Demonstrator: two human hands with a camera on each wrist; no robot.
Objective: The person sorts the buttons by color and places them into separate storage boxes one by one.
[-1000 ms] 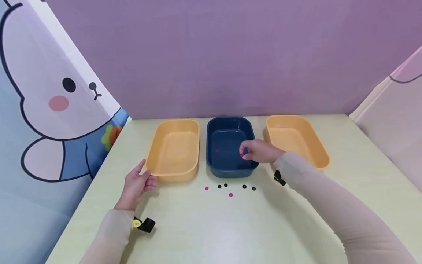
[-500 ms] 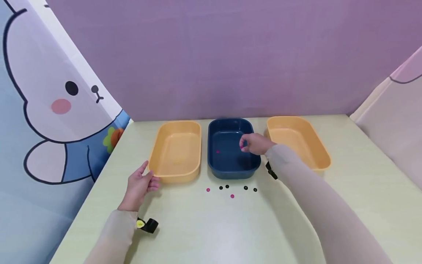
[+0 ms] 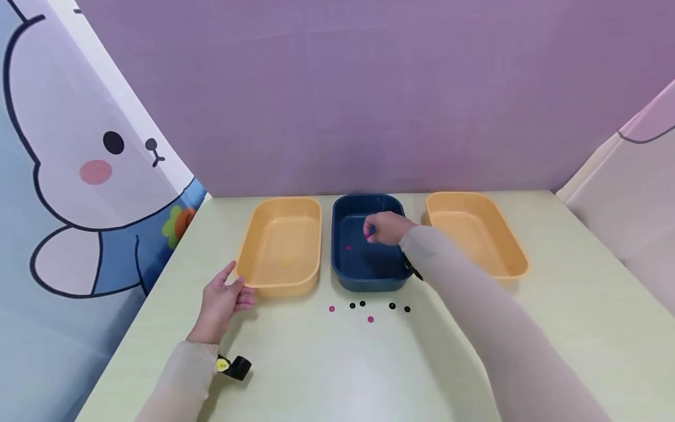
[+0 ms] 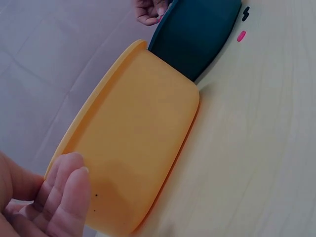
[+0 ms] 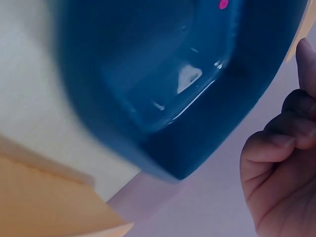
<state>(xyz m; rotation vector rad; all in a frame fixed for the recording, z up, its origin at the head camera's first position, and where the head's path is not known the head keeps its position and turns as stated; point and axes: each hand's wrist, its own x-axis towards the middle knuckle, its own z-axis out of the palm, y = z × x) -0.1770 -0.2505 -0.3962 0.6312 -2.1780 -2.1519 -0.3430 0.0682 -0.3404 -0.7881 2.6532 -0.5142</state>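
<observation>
Pink disc (image 3: 367, 236) sits pinched in the right hand (image 3: 388, 227) over the blue tray (image 3: 371, 285), and I'd lower it close to the base before letting go, so it's less likely to bounce. The left hand (image 3: 220, 303), loosely spread, touches the leftmost yellow tray (image 3: 285, 290) at its near corner. On my feed, the disc's a bright speck, mostly hidden.

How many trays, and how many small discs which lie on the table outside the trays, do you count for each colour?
Yellow trays: 2
Blue tray: 1
Black discs: 4
Pink discs: 2
Total: 9
</observation>
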